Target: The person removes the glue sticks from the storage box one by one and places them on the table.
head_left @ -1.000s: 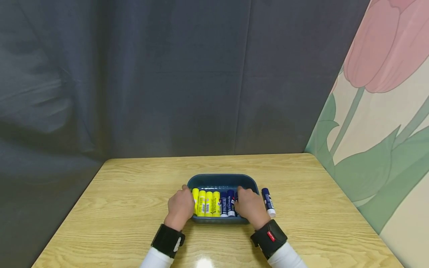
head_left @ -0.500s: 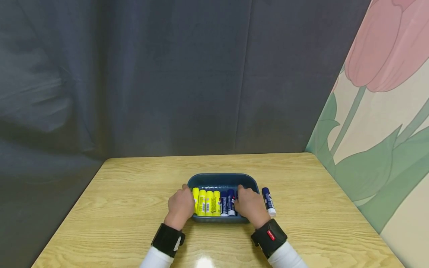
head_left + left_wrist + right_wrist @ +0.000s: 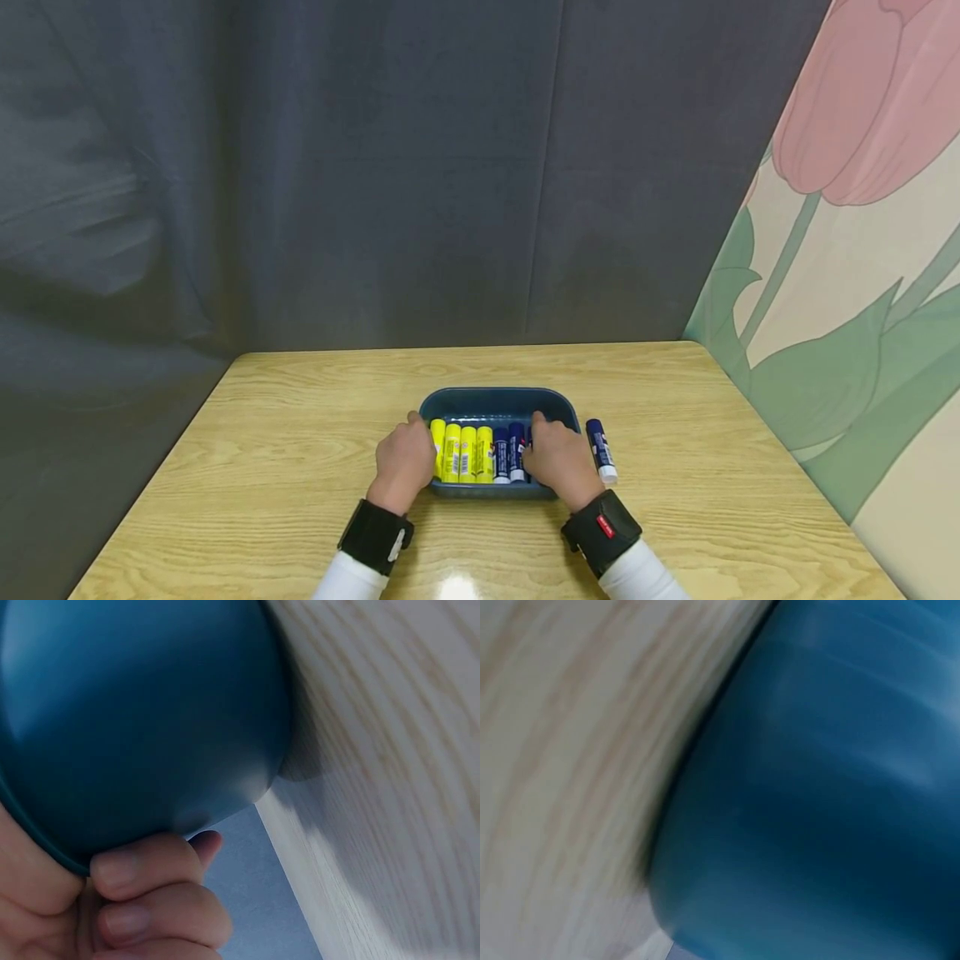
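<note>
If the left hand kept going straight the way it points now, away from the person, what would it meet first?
Probably nothing. The left hand grips the left edge of the tray and points toward the table's far edge. Only bare wood shows ahead, then the dark curtain beyond; depth is unclear.

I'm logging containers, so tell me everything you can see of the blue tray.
The tray is a dark teal, rounded-rectangle tub, plastic by its look, sitting flat near the front of the wooden table. A row of yellow sticks and navy sticks lies inside. The left hand grips its left rim; the right hand rests at its right side.
</note>
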`<state>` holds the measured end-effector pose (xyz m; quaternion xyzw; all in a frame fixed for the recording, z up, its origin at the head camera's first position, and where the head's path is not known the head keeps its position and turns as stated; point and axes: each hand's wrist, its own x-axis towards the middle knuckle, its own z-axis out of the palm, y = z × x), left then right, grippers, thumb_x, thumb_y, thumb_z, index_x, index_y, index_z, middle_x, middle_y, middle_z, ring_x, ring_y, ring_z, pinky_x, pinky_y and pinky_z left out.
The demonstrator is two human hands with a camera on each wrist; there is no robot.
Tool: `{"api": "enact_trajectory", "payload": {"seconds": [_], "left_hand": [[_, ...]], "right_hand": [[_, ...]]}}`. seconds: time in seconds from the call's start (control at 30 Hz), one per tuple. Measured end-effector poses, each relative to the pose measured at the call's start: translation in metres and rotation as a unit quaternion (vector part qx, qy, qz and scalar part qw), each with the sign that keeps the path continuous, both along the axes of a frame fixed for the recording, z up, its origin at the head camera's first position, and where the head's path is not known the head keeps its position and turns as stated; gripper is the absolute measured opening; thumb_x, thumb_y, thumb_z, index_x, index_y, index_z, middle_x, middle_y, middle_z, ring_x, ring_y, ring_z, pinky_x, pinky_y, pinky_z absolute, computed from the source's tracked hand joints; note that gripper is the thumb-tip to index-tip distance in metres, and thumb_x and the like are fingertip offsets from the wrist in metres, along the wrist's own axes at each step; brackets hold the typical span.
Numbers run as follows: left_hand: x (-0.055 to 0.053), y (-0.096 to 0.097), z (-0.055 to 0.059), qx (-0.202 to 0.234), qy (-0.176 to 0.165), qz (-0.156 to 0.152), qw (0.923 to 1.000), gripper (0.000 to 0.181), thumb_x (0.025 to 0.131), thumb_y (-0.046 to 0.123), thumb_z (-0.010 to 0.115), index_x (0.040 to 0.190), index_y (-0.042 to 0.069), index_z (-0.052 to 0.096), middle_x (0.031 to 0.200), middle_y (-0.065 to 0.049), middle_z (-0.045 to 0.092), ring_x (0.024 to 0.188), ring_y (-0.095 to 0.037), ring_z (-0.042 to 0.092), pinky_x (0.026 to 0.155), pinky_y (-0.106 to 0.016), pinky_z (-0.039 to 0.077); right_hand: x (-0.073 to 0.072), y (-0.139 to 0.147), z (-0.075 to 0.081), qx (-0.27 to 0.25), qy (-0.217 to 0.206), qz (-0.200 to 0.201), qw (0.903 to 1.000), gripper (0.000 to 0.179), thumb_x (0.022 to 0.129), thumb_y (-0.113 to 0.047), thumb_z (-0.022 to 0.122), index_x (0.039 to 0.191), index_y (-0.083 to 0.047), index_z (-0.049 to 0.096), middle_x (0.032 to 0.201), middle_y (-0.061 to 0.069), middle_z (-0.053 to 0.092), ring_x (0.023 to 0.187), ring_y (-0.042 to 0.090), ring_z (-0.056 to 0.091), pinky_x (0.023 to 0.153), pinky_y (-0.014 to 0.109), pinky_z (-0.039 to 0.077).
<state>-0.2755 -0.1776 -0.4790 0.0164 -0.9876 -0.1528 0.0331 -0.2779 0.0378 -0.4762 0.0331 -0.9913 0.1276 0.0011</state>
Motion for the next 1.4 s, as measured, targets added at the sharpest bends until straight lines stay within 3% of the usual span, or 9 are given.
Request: {"api": "enact_trajectory", "payload": {"seconds": [0.5,0.8,1.23,1.4], "left_hand": [[0.0011,0.0003,-0.0007,0.005,-0.003,0.003,1.0,0.036,0.098,0.014,0.059,0.124,-0.011,0.052,0.075,-0.014,0.056,0.058,-0.019,0.055,0.052,-0.033,0.048],[0.0016,0.0008,-0.0006,0.004,-0.011,0.004,0.9999,0.038,0.098,0.014,0.06,0.125,-0.011,0.051,0.076,-0.015,0.056,0.06,-0.02,0.056,0.053,-0.033,0.048],[0.0008,0.0008,0.0002,0.002,-0.008,0.006,0.9999,0.037,0.099,0.015,0.057,0.126,-0.01,0.051,0.076,-0.014,0.057,0.059,-0.019,0.056,0.052,-0.033,0.047],[-0.0002,0.001,0.0006,-0.001,-0.009,0.006,0.9999,0.039,0.099,0.015,0.058,0.128,-0.011,0.05,0.076,-0.015,0.057,0.059,-0.019,0.056,0.052,-0.032,0.048]], "right_hand": [[0.0011,0.0009,-0.0014,0.011,0.008,0.003,0.9999,0.058,0.087,-0.019,0.069,0.137,0.005,0.053,0.079,0.015,0.064,0.051,0.02,0.051,0.043,0.03,0.036],[0.0024,-0.0004,-0.0008,0.021,0.001,-0.003,0.9998,0.06,0.087,-0.023,0.07,0.138,0.005,0.052,0.091,0.02,0.068,0.054,0.021,0.052,0.044,0.031,0.038],[0.0006,0.002,0.0022,-0.019,-0.004,-0.004,0.9998,0.06,0.086,-0.02,0.072,0.136,0.006,0.052,0.087,0.017,0.064,0.057,0.021,0.053,0.047,0.031,0.04],[0.0013,0.0027,0.0063,-0.036,-0.009,-0.005,0.9993,0.062,0.086,-0.019,0.071,0.139,0.006,0.05,0.094,0.02,0.066,0.06,0.022,0.054,0.05,0.033,0.041]]}}
